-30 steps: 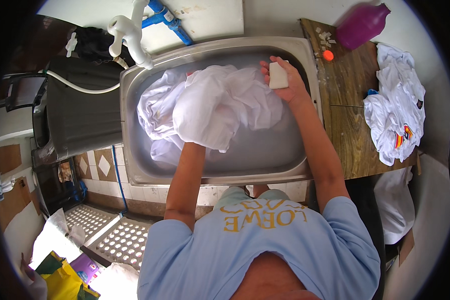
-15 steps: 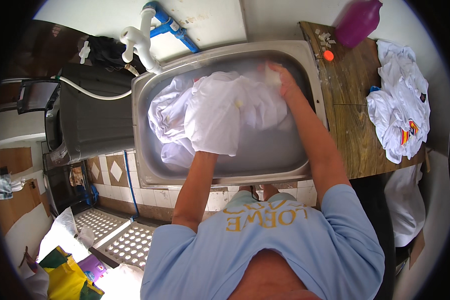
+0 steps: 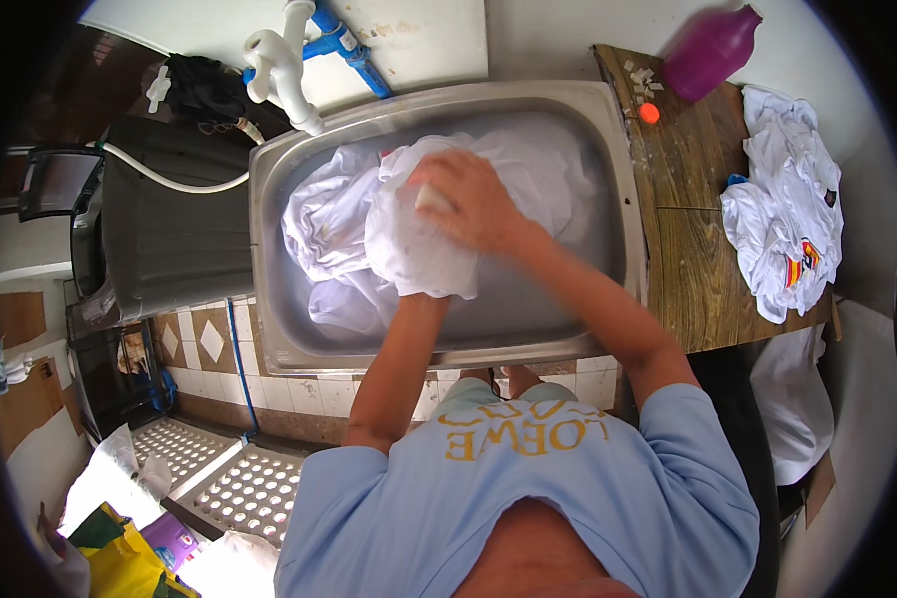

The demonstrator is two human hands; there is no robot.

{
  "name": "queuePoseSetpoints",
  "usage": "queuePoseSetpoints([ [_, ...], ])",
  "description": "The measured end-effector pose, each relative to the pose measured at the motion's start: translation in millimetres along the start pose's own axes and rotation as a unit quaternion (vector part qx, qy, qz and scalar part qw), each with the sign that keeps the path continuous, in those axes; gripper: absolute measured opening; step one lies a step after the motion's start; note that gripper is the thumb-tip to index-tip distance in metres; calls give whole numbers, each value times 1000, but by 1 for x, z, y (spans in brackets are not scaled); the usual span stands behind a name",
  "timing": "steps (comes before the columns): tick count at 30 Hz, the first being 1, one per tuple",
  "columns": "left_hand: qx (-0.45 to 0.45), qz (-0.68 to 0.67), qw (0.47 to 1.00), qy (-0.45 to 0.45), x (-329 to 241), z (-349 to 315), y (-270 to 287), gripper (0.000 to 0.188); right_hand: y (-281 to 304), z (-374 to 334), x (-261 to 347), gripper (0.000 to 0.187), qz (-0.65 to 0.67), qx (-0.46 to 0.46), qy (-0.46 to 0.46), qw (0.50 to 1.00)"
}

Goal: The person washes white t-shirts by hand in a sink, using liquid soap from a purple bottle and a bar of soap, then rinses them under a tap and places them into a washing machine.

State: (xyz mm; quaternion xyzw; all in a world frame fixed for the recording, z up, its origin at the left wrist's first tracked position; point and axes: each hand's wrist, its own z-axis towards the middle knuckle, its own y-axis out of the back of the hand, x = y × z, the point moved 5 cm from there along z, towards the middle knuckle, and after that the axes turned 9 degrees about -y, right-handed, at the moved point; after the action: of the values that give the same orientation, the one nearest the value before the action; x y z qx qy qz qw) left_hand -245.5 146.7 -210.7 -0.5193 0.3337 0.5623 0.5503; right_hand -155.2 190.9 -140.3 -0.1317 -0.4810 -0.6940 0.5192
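White wet clothes (image 3: 334,214) lie bunched in cloudy water in a metal sink (image 3: 640,249). My left forearm (image 3: 404,349) reaches into a white garment (image 3: 424,261), which drapes over my left hand and hides its fingers. Over the top of that covered hand, my right hand (image 3: 478,204) presses a whitish bar of soap (image 3: 434,197) against the cloth, fingers curled round it and slightly blurred. More of the white fabric (image 3: 548,164) spreads under the water toward the right side of the sink.
A white tap (image 3: 287,85) on blue pipes (image 3: 354,60) hangs over the sink's back left. On the wooden counter (image 3: 688,249) at right are a purple bottle (image 3: 710,55), an orange cap (image 3: 649,113) and white clothes (image 3: 782,199). A dark grey appliance (image 3: 174,214) stands left.
My right hand has come from the sink's back right corner, leftward and nearer, onto the cloth over my left hand, bringing the bar of soap. My left arm has hardly moved.
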Motion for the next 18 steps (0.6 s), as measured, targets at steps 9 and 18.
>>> queuePoseSetpoints([
  [9, 175, 623, 752, -128, -29, -4, 4, 63, -3, -7, 10, 31, -14, -17, -14, 1000],
  [18, 176, 569, 795, -112, -25, 4, 1, 64, -1, -9, -14, 31, 19, -52, -54, 997],
])
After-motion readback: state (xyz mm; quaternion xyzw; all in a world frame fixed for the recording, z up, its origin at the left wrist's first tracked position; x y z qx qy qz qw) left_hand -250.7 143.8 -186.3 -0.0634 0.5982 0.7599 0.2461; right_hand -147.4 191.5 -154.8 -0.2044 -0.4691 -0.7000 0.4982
